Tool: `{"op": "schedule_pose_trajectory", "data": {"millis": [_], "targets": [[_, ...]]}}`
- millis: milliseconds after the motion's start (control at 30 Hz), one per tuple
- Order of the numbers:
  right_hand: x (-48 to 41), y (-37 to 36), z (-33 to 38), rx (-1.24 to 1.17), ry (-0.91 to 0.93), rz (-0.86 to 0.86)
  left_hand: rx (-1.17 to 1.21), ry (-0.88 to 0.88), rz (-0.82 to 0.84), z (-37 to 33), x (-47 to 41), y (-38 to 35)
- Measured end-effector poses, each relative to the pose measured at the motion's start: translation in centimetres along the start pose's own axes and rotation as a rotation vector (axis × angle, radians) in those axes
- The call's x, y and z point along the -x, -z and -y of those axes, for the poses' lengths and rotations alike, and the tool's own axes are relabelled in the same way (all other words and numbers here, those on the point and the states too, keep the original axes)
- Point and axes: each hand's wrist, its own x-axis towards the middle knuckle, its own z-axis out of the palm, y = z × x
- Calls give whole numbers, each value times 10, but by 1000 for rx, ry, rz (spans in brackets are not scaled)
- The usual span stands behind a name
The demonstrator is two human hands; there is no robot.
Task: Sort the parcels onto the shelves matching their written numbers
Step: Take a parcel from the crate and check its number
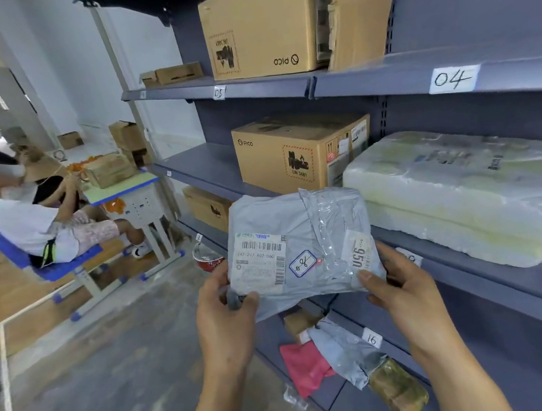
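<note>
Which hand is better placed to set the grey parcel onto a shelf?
Probably the right hand: it grips the grey parcel on the side nearest the shelves; the left hand holds the far edge.

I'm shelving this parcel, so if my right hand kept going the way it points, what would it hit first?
Probably the shelf edge just beyond your right hand, which grips the grey parcel; the wrapped white package lies further in. Depth is unclear.

Person on blue chair at a desk (red bowl nearby)
</note>
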Motion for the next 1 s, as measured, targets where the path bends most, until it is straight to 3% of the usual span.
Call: {"op": "schedule_pose_trajectory", "data": {"millis": [367,667,1000], "targets": [[-63,-63,-7,57,-22,-64,58,1,47,37,-100,5],[-90,-142,-19,67,-33,-316,144,-34,282,61,-203,26],[-98,-217,-4,128,-30,-477,150,-20,469,92,-290,47]]}}
